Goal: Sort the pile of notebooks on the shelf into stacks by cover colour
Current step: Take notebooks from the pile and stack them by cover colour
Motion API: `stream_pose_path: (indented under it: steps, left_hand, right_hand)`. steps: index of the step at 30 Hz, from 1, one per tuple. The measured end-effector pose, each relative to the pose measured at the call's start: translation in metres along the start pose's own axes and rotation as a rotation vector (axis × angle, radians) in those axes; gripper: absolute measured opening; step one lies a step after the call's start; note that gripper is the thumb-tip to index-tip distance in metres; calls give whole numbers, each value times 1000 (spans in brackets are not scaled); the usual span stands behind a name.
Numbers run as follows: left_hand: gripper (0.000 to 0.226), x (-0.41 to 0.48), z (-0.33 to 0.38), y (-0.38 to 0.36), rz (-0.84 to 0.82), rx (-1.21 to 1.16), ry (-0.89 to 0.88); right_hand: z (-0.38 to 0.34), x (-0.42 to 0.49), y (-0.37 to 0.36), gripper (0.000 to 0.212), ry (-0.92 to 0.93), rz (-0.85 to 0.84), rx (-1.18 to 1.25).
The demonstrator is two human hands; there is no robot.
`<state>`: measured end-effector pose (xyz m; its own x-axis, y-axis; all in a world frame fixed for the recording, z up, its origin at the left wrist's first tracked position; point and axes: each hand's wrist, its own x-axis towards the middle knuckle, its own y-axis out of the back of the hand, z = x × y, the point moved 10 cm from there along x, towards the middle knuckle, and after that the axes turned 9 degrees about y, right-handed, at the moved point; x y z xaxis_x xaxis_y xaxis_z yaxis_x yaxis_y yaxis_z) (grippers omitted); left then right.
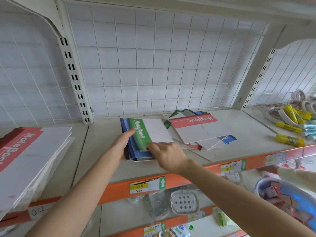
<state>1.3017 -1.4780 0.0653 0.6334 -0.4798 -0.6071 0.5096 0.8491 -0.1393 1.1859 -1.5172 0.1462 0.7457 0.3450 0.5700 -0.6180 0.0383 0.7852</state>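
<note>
Left hand (122, 144), right hand (169, 155) grip 1 notebook stack (142, 134).

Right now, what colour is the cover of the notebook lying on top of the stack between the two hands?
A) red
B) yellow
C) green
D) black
C: the green notebook tops the blue notebooks, with the right hand pinching its near corner and the left hand at the stack's left edge.

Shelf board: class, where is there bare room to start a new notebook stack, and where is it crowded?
Bare board lies between the red stack and the blue stack, and between the loose pile and the glue sticks. Crowded: the blue stack and loose pile nearly meet; glue sticks and tape rolls fill the far right.
</note>
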Motion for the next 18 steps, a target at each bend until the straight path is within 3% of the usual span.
stream_pose_path:
  steps: [3,5,8,12,15,18]
  left_hand:
    - [32,1,-5,3,12,23,25]
    - [32,1,-2,8,49,60,-11]
    - [29,-5,4,12,70,93,-67]
    - [27,-11,7,18,77,111,-88]
    - [28,-15,7,20,76,102,-93]
    - [31,-16,5,21,83,96,-88]
  right_hand:
    - [-7,-1,-13,28,83,-86,113]
    - [10,-8,-19,34,-12,-148,197]
    - [69,-25,-16,35,-391,-185,109]
    - [130,-71,-24,38,-850,-514,-47]
    - [138,-82,-26,32,-926,-573,-49]
    - [135,-75,-23,24,-863,-645,-140]
